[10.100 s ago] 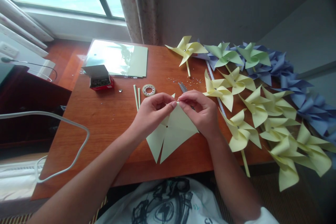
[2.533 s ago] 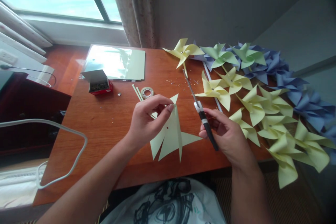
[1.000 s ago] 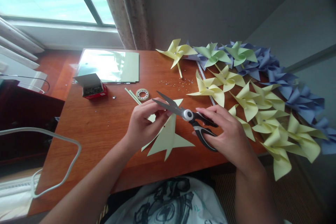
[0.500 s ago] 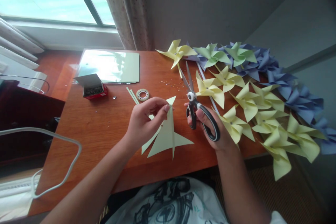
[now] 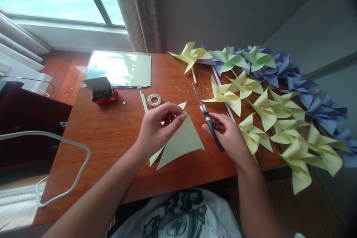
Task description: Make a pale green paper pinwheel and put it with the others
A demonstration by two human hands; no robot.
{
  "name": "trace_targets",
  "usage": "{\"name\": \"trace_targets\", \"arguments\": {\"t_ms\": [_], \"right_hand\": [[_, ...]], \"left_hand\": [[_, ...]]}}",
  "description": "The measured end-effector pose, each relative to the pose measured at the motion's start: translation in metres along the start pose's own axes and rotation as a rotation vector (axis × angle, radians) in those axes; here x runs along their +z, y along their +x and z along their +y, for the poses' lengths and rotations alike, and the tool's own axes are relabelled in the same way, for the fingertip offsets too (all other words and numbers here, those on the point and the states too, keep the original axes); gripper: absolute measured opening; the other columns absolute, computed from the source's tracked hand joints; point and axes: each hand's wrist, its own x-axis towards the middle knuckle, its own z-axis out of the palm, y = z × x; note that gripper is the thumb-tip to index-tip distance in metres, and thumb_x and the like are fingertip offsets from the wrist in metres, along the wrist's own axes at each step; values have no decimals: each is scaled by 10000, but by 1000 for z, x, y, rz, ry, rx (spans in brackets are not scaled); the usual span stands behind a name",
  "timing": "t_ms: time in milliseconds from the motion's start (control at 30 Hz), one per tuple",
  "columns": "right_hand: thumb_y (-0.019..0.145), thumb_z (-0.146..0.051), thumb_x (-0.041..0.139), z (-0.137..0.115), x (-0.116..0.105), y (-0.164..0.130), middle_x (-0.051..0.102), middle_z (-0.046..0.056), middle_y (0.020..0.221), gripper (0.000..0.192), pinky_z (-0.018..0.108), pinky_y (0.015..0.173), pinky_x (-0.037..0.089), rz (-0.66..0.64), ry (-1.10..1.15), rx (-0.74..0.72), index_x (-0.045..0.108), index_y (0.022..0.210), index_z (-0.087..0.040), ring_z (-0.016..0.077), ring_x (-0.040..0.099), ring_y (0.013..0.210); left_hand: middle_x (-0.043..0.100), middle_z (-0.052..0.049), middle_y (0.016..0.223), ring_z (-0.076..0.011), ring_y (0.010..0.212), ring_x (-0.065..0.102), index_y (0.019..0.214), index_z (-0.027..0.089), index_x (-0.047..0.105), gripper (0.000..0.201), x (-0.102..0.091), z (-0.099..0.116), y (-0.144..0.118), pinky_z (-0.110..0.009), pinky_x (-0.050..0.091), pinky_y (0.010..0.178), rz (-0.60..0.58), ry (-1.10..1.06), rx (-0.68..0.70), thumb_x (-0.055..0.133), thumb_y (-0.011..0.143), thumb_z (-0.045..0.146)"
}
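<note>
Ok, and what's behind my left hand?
Beyond the left hand, two pale sticks, a tape roll and a tip of the green paper it pinches show. The hand covers the sticks' near ends and part of that paper.

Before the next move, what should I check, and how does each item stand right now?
1. Pale green paper pinched in the left hand: ok.
2. Scissors held in the right hand: ok.
3. Scissors apart from the left hand: ok.
4. Paper corners lined up at the pinch: cannot tell; the left hand partly hides them.
5. Tape roll lying flat on the table: ok.
6. Red box closed: not ok; it stands open.
</note>
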Motion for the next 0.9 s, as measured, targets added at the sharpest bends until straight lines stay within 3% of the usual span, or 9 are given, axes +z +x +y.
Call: {"name": "trace_targets", "arguments": {"t_ms": [233, 400, 667, 900], "right_hand": [[799, -485, 748, 4, 1, -6, 665, 77, 934, 439, 365, 748, 561, 110, -421, -202, 713, 1126, -195, 255, 676, 863], [801, -422, 738, 8, 5, -3, 691, 101, 1022, 449, 396, 820, 537, 152, -610, -221, 693, 1180, -187, 291, 682, 934], [831, -344, 694, 8, 7, 0, 674, 138, 1075, 437, 411, 837, 535, 111, -763, -204, 663, 1220, -147, 312, 668, 976], [854, -273, 646, 3, 4, -1, 642, 172, 1094, 504, 478, 954, 520, 11, -858, -247, 593, 1323, -95, 352, 623, 1050]], "left_hand": [[589, -18, 703, -112, 591, 487, 820, 181, 668, 100, -2, 0, -2, -240, 372, 487, -31, -10, 1, 722, 861, 254], [594, -29, 739, -119, 621, 487, 793, 175, 655, 89, -3, 2, -1, -242, 368, 496, -33, -20, -1, 708, 852, 216], [587, -24, 715, -127, 638, 507, 761, 169, 673, 94, -4, 6, 0, -253, 390, 533, -47, -26, 4, 715, 838, 202], [628, -35, 733, -136, 650, 532, 759, 172, 679, 89, -4, 6, -1, -255, 407, 532, -51, 10, 17, 703, 837, 206]]}}
